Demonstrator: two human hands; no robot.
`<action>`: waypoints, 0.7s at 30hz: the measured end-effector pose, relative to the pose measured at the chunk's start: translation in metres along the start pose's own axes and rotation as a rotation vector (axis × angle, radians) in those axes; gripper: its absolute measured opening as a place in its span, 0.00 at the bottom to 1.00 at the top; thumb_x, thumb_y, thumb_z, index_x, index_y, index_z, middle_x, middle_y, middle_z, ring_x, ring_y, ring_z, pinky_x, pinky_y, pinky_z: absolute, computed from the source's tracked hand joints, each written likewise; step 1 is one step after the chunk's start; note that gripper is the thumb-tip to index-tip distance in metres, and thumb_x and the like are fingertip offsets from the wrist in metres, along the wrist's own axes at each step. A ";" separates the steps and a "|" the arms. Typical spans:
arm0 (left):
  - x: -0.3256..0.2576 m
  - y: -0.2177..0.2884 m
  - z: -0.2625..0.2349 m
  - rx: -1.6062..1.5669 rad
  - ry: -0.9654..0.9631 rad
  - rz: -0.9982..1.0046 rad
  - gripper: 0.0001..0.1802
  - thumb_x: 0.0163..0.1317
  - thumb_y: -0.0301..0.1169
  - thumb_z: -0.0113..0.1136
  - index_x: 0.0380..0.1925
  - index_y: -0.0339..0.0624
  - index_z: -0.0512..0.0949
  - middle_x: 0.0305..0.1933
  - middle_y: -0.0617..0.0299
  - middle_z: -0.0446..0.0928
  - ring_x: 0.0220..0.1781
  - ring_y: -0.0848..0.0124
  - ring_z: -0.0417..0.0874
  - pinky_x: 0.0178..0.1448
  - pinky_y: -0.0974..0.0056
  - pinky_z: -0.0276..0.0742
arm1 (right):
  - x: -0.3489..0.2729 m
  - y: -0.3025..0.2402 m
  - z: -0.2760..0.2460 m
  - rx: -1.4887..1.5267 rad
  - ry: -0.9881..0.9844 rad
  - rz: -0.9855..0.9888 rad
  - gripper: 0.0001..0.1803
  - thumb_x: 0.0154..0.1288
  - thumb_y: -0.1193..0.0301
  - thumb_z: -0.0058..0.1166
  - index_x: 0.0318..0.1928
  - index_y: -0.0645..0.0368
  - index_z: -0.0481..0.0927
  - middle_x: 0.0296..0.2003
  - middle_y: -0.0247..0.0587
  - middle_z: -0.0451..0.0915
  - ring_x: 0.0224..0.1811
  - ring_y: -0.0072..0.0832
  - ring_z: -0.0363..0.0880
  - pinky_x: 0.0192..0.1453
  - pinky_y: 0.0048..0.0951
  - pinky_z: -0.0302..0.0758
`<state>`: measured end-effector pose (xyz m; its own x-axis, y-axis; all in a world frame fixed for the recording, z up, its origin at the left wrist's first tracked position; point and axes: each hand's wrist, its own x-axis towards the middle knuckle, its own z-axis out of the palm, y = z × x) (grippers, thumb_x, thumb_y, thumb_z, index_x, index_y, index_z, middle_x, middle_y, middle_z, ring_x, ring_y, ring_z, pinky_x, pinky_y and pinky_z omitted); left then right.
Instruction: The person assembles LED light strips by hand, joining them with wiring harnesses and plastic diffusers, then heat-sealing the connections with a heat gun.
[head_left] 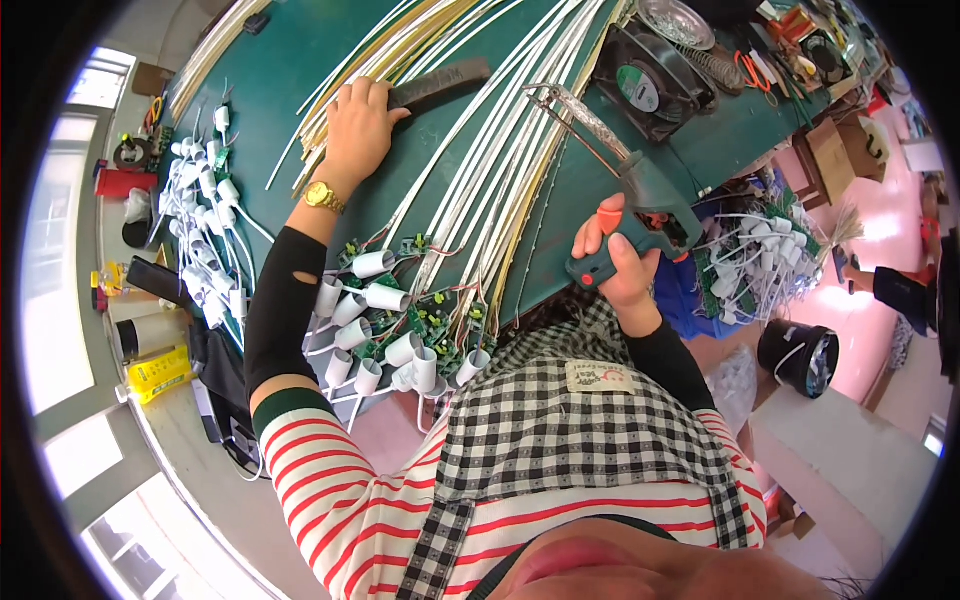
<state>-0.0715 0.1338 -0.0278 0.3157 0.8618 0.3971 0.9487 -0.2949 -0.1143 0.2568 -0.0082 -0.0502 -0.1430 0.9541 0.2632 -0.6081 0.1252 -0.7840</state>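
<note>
My right hand (622, 265) is closed round the handle of a dark grey-green soldering gun (655, 200), a finger on its orange trigger. The gun's metal tip points up and left over long white and yellowish strips (510, 130) spread across the table. My left hand (358, 130), with a gold watch on the wrist, is on the far left part of the strips. Its thumb and fingers close on the near end of a dark flat bar (445, 85). At the strips' near ends, thin wires join several small green circuit boards (432, 318) with white cylindrical housings (350, 335).
More white housings (205, 195) pile up on the left. A black fan (650, 85) stands far right, near a metal dish (678, 22) and orange-handled tool (755, 75). A blue crate (690, 300) of wired boards and a black bucket (798, 358) are right. Another person's arm (890, 285) shows far right.
</note>
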 end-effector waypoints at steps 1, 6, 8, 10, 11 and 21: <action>0.004 -0.007 -0.001 -0.033 0.051 -0.020 0.20 0.59 0.44 0.59 0.44 0.42 0.75 0.46 0.56 0.72 0.49 0.55 0.73 0.51 0.52 0.68 | 0.001 0.000 0.001 -0.011 0.011 -0.002 0.21 0.64 0.68 0.48 0.55 0.63 0.65 0.27 0.43 0.72 0.29 0.31 0.72 0.37 0.32 0.73; 0.046 -0.063 -0.012 0.009 0.066 -0.302 0.21 0.63 0.49 0.53 0.43 0.42 0.76 0.48 0.53 0.74 0.51 0.52 0.74 0.50 0.45 0.69 | 0.002 -0.002 0.004 -0.041 0.027 -0.024 0.21 0.64 0.68 0.48 0.55 0.64 0.65 0.27 0.43 0.72 0.29 0.31 0.72 0.36 0.32 0.72; 0.056 -0.097 -0.007 0.050 -0.034 -0.412 0.23 0.64 0.50 0.50 0.44 0.43 0.77 0.49 0.53 0.74 0.52 0.51 0.75 0.51 0.42 0.69 | 0.003 -0.003 0.002 -0.009 0.006 -0.021 0.19 0.65 0.71 0.48 0.54 0.63 0.65 0.28 0.41 0.73 0.31 0.31 0.74 0.39 0.33 0.73; 0.068 -0.129 0.011 0.060 -0.222 -0.602 0.26 0.65 0.55 0.46 0.45 0.45 0.77 0.52 0.51 0.74 0.55 0.48 0.75 0.54 0.38 0.68 | 0.002 -0.004 0.001 0.001 0.014 -0.019 0.19 0.65 0.71 0.48 0.54 0.63 0.64 0.28 0.41 0.72 0.31 0.32 0.74 0.39 0.33 0.73; 0.061 -0.146 0.022 0.032 -0.243 -0.693 0.28 0.64 0.56 0.47 0.47 0.44 0.77 0.54 0.49 0.74 0.58 0.47 0.74 0.57 0.38 0.67 | 0.001 -0.003 0.005 0.011 0.015 -0.008 0.19 0.65 0.71 0.49 0.54 0.63 0.64 0.28 0.41 0.72 0.31 0.32 0.74 0.39 0.33 0.73; 0.045 -0.141 0.028 -0.039 -0.073 -0.848 0.22 0.58 0.47 0.60 0.45 0.44 0.76 0.52 0.50 0.72 0.54 0.50 0.74 0.55 0.43 0.69 | 0.001 -0.005 0.008 -0.012 0.073 0.005 0.19 0.65 0.69 0.50 0.54 0.63 0.65 0.27 0.41 0.72 0.29 0.30 0.73 0.36 0.32 0.73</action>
<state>-0.1903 0.2258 -0.0197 -0.4998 0.8216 0.2742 0.8638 0.4495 0.2275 0.2532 -0.0102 -0.0416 -0.0883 0.9721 0.2173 -0.5981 0.1227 -0.7919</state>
